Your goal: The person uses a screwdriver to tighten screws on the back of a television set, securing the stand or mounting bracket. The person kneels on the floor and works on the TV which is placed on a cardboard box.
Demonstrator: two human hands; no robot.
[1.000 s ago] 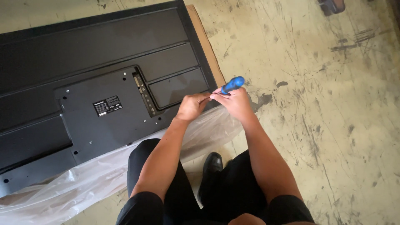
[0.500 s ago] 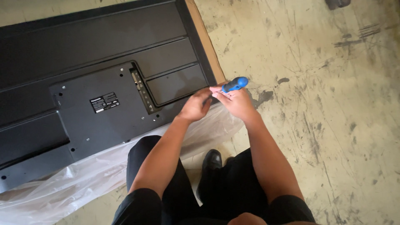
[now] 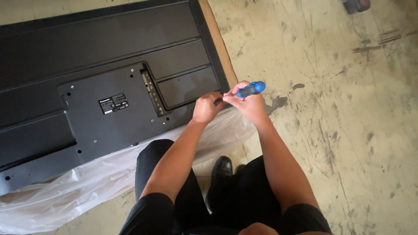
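- My right hand (image 3: 250,104) has its grip closed round the blue-handled screwdriver (image 3: 249,90).
- My left hand (image 3: 207,107) pinches at its tip, by the black television back (image 3: 109,78) lying on the floor (image 3: 339,109).

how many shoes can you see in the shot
1. A black shoe shows between the person's knees, on the floor beside the clear plastic sheet. A second shoe may be hidden under the legs.
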